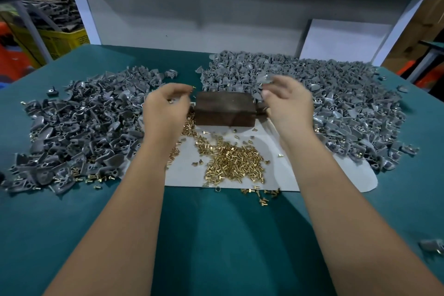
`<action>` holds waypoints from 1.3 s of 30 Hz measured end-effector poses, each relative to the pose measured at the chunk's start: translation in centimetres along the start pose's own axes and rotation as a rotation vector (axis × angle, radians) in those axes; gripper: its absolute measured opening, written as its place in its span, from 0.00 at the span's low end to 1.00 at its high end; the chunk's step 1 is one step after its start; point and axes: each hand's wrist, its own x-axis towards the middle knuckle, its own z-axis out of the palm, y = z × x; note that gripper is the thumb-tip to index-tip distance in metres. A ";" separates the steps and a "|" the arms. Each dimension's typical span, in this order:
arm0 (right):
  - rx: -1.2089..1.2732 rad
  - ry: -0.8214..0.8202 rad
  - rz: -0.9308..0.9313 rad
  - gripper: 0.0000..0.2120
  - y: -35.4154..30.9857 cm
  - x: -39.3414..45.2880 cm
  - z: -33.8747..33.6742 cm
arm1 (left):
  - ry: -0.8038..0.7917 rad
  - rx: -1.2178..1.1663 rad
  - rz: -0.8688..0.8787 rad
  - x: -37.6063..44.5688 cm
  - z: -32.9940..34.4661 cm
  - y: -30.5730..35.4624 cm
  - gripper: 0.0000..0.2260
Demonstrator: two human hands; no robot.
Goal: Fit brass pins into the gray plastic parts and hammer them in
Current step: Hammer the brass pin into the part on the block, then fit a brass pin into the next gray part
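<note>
My left hand (165, 106) hovers left of a dark wooden block (224, 109) and pinches a small brass pin (193, 88) at its fingertips. My right hand (286, 101) is raised right of the block and pinches a gray plastic part (265, 80). Both hands are blurred. A heap of loose brass pins (233, 160) lies on a white sheet (290, 175) in front of the block. A large pile of gray plastic parts (336, 94) spreads to the right and behind the block. Another gray pile (79, 125) lies to the left.
The work surface is a teal mat (216, 235). A white back panel (192, 14) rises behind the piles. A few pins (262, 196) lie off the sheet's front edge. One gray part (432, 246) sits at the far right. A yellow crate (60, 38) stands beyond the table's left corner.
</note>
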 end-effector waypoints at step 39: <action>-0.368 -0.457 -0.283 0.08 1.0 -3.3 4.0 | -0.207 -0.003 -0.038 1.8 5.5 1.6 0.12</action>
